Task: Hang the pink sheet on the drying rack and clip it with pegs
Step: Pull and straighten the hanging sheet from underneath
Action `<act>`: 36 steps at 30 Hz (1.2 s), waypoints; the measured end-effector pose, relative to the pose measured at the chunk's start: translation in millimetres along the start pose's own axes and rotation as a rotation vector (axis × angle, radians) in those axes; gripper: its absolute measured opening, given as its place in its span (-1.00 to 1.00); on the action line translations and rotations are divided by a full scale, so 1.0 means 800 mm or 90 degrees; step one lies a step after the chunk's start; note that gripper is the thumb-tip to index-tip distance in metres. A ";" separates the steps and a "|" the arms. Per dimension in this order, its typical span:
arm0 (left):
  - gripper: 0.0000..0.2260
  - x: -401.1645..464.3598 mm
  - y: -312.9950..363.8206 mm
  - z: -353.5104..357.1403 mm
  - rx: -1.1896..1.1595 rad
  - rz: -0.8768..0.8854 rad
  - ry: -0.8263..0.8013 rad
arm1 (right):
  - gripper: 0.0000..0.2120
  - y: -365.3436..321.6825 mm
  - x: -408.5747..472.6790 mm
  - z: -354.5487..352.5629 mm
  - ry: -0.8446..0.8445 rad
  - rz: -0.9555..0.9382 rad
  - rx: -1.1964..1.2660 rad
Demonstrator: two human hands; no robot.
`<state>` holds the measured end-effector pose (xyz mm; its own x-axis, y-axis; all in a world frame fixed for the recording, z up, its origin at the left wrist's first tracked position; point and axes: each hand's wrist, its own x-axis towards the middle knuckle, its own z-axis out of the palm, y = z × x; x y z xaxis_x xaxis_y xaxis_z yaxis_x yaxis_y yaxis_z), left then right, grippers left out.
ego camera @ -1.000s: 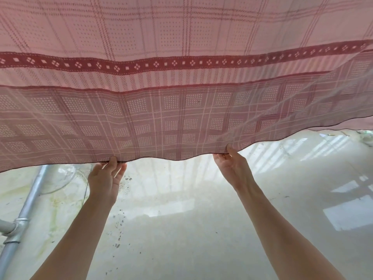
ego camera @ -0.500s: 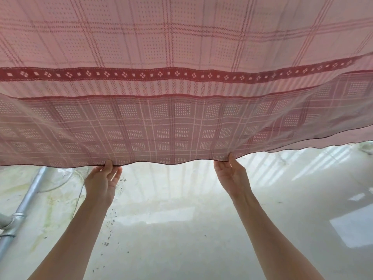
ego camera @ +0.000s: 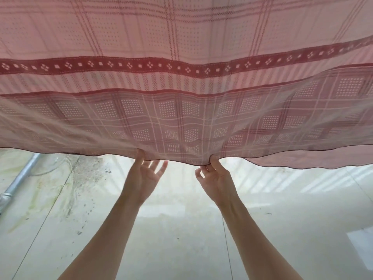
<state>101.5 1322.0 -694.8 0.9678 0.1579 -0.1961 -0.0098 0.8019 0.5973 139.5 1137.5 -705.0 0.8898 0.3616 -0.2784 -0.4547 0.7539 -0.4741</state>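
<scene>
Head view, looking upward. The pink sheet (ego camera: 181, 110) spread across the whole upper part of the frame, its top, left and right edges cut off by the picture border, so its full extent could not be judged. Whatever carried the sheet lay hidden behind the cloth. The fabric showed a checked weave with dotted squares and a dark red band of small white diamonds; a second layer overlapped the lower part, its pattern visible through the thin cloth. No writing or label could be read anywhere.

The sheet's dark-hemmed lower edge ran in a wavy line across the middle of the frame. The left hand (ego camera: 144, 176) met this hem with its thumb raised against the cloth, the other fingers spread and straight below the edge, holding nothing. The right hand (ego camera: 215, 179) pinched the hem where the cloth gathered into a small fold; the fingertips behind the fabric were hidden. The two hands stood near each other but apart.

A grey metal pipe (ego camera: 19, 182) slanted in from the left edge, its ends cut off. Behind the arms lay a pale, stained, glossy surface (ego camera: 181, 229); whether floor or wall could not be told.
</scene>
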 end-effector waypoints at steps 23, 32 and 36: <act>-0.72 0.039 -0.066 0.049 0.123 0.079 0.110 | -0.85 -0.227 -0.005 -0.049 0.078 -0.342 -0.050; -0.90 0.051 -0.078 0.057 0.187 0.084 0.133 | -0.88 -0.221 0.025 -0.115 0.197 -0.306 -0.048; -0.88 0.055 -0.078 0.060 0.192 0.092 0.138 | -0.83 -0.221 0.045 -0.124 0.219 -0.270 -0.026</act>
<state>156.3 1251.4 -703.5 0.8859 0.4007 -0.2336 -0.0369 0.5630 0.8257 248.5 963.1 -714.0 0.9346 -0.1746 -0.3098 -0.0662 0.7705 -0.6340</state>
